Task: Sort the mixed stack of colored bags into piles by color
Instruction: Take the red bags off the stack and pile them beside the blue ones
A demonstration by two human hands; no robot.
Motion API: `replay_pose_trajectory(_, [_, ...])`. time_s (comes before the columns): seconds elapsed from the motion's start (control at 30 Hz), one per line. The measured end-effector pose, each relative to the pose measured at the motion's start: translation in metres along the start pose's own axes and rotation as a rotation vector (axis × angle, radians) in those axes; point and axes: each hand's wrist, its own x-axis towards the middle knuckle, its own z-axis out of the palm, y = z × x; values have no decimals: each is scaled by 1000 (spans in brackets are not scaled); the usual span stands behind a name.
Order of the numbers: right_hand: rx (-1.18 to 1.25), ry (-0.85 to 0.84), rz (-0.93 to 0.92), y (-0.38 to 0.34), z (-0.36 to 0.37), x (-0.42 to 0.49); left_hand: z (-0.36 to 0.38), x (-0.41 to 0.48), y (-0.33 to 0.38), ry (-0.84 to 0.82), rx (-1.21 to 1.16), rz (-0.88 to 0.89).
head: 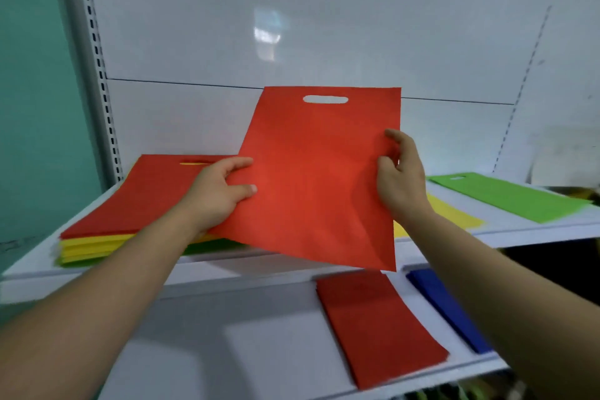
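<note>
Sorting barely begun: thin red pile (380, 325), blue pile (444, 308), yellow pile (451, 214), green pile (506, 195); mixed stack (136, 195) thick. Left hand (217, 191), right hand (401, 178) pinch-grip red bag (311, 178) edges.

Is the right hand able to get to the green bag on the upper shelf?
Likely yes once freed: the right hand pinches the held red bag, but the green bag lies uncovered, nothing between.

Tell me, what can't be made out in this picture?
Head view:
Mixed stack: its right part sits behind the left hand and held red bag; count unclear.
Yellow bag: mostly hidden by the held red bag and right arm.
Blue bag: partly covered by that arm.
</note>
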Motion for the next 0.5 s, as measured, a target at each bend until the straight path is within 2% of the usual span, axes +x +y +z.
replay_pose_trajectory(0.2, [-132, 39, 27, 47, -99, -7, 97, -34, 23, -31, 145, 92])
replay_pose_trajectory(0.5, [-198, -69, 129, 144, -245, -17, 259, -112, 53, -10, 182, 26])
